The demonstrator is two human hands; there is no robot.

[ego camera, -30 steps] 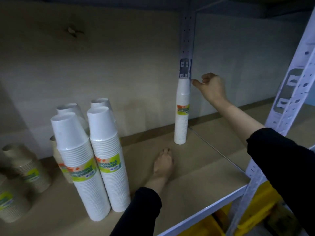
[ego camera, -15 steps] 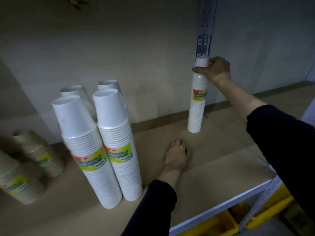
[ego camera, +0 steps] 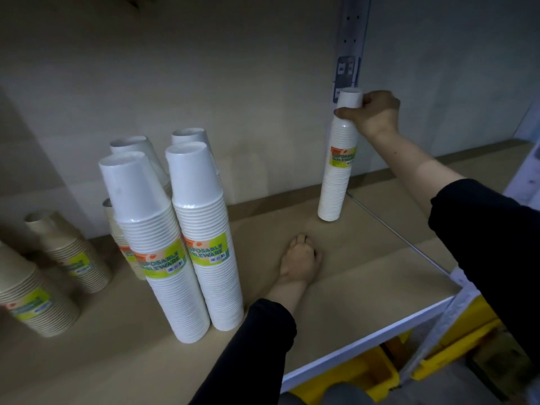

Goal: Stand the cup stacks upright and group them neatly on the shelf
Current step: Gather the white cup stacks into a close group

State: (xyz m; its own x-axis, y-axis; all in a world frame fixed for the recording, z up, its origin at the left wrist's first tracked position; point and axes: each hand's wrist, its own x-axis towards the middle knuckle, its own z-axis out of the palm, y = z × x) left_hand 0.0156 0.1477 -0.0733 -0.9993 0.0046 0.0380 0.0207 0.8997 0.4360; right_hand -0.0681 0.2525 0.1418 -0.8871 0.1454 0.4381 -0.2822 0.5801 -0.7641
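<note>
A slim white cup stack (ego camera: 339, 168) stands upright at the back of the shelf (ego camera: 365, 276), close to the rack's rear post. My right hand (ego camera: 375, 112) grips its top, thumb across the front. Left of it, a group of tall white cup stacks (ego camera: 201, 229) stands upright, each with a green and orange label. My left hand (ego camera: 299, 258) rests on the shelf board between that group and the slim stack, fingers curled under, holding nothing.
Several shorter beige cup stacks (ego camera: 73, 252) stand at the far left. The rack's rear post (ego camera: 349, 45) rises just behind the slim stack. Yellow bins (ego camera: 350, 378) sit below the shelf's white front edge (ego camera: 365, 340).
My right hand went from beside the slim stack's top to gripping it. My left hand's fingers curled under. The view has shifted, moving the stacks rightward in frame.
</note>
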